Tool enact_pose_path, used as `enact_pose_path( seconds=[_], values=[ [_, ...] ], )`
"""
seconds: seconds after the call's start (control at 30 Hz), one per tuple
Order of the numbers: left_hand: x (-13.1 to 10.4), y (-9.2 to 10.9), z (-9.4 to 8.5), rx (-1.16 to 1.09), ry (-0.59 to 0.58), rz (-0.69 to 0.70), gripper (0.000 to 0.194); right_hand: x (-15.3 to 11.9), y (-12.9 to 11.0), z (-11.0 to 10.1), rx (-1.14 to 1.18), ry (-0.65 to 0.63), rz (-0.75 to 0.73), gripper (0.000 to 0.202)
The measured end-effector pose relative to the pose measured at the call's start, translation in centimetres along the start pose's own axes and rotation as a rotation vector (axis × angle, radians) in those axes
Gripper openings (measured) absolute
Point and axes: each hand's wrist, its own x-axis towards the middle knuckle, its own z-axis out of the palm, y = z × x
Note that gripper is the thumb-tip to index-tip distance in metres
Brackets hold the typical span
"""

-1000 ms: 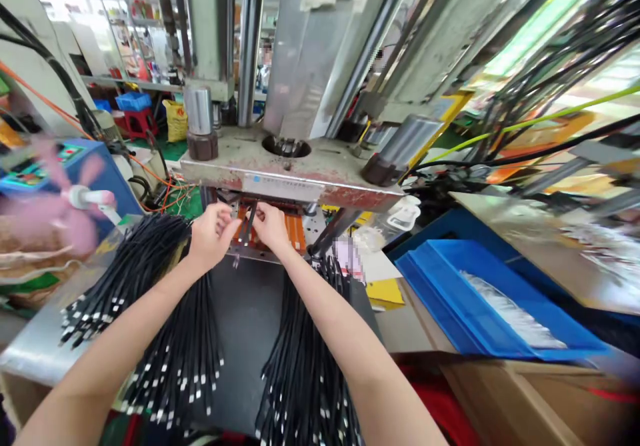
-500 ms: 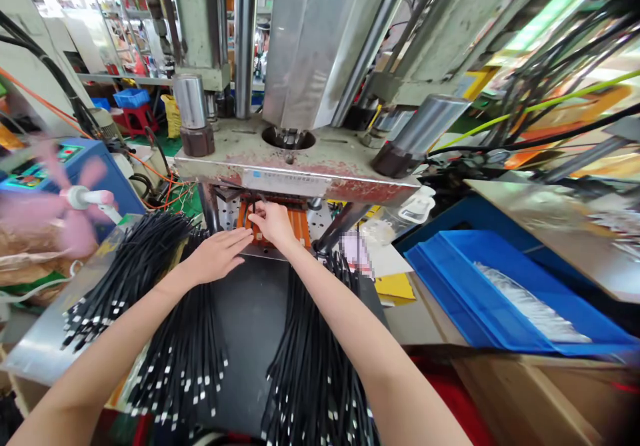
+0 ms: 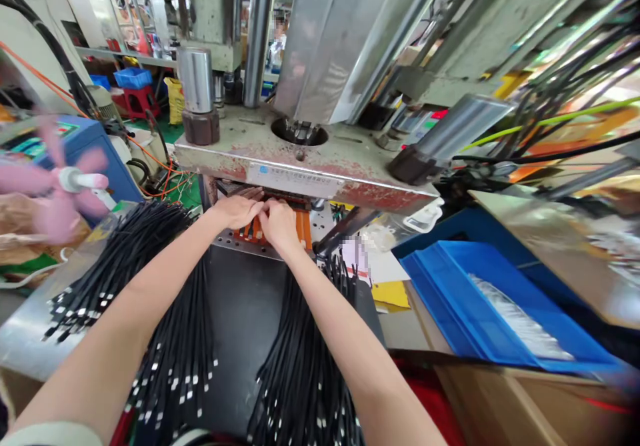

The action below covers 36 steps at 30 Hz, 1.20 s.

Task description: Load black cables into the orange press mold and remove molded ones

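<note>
My left hand [image 3: 239,211] and my right hand [image 3: 280,225] meet at the fingertips under the press plate, over an orange fixture [image 3: 304,225]. The fingers of each are pinched together; what lies between them is hidden. Dark cable ends [image 3: 251,227] show on the fixture just below the fingertips. Under my left forearm hang black cables [image 3: 187,326] with silver plug ends. Another bunch of black cables [image 3: 295,359] hangs beneath my right forearm. A third bundle [image 3: 127,249] lies farther left on a metal surface.
The heavy press plate [image 3: 310,166] sits low over my hands, with a slanted metal post [image 3: 347,229] to the right. A pink fan [image 3: 70,179] spins at the left. Blue trays [image 3: 450,299] stand at the right, near a yellow sheet [image 3: 391,295].
My left hand has moved forward and right, from flat fingers to a pinch touching the right hand. My right hand has stayed over the fixture. The camera view has shifted slightly.
</note>
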Motion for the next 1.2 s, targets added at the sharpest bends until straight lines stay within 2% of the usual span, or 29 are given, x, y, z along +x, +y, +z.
enact_pose_path(
  seconds=[0.07,0.17,0.27,0.33,0.4,0.47,0.5,0.53,0.6,0.67,0.7,0.8,0.87,1.0,1.1,1.2],
  values=[
    [1.9,-0.5,0.0,-0.046,-0.028,-0.013,0.056,-1.1,-0.1,-0.1,0.023,-0.034,-0.034,0.015],
    [3.8,-0.7,-0.2,-0.077,-0.026,-0.041,0.052,-0.7,-0.5,0.1,0.028,-0.031,-0.007,0.017],
    [3.4,-0.5,-0.3,-0.089,0.006,-0.064,0.051,-0.1,-0.5,-0.3,0.055,0.002,-0.017,0.019],
    [1.2,-0.3,0.2,-0.11,0.078,-0.057,0.053,-1.4,0.5,-1.2,0.098,0.023,-0.047,0.019],
    [-2.6,-0.4,1.1,-0.15,0.223,0.009,0.053,-4.3,2.7,-2.4,0.11,0.072,-0.049,0.019],
    [-7.1,-0.6,2.3,-0.151,0.374,0.028,0.048,-8.1,5.6,-3.6,-0.016,0.146,0.021,0.022],
    [-9.3,-0.9,2.9,-0.103,0.406,-0.061,0.044,-9.9,7.0,-4.0,-0.14,0.107,0.1,0.027],
    [-11.2,-1.2,3.5,-0.029,0.4,-0.201,0.042,-11.6,8.3,-4.3,-0.267,0.009,0.186,0.031],
    [-14.1,-1.9,4.3,0.087,0.261,-0.468,0.04,-14.0,10.0,-4.5,-0.435,-0.233,0.289,0.037],
    [-15.3,-2.6,4.8,0.103,0.096,-0.586,0.039,-15.1,10.6,-4.3,-0.445,-0.384,0.303,0.035],
    [-15.4,-2.9,4.8,0.082,0.047,-0.589,0.038,-15.3,10.7,-4.2,-0.404,-0.399,0.299,0.032],
    [-15.1,-3.7,4.2,0.025,0.057,-0.549,0.034,-15.0,10.4,-4.4,-0.277,-0.315,0.356,0.025],
    [-14.8,-4.1,3.5,-0.027,0.088,-0.54,0.024,-14.8,10.0,-4.9,-0.272,-0.255,0.394,0.023],
    [-14.9,-4.3,2.5,-0.267,0.253,-0.526,0.01,-15.0,8.7,-5.5,-0.411,-0.162,0.352,0.023],
    [-15.5,-2.7,1.4,-0.562,0.302,-0.335,0.015,-15.2,6.9,-5.6,-0.279,-0.078,0.232,0.021],
    [-16.0,0.8,-0.5,-0.831,0.221,-0.073,0.016,-15.3,4.1,-6.1,0.158,-0.04,-0.011,0.016]
  ],
)
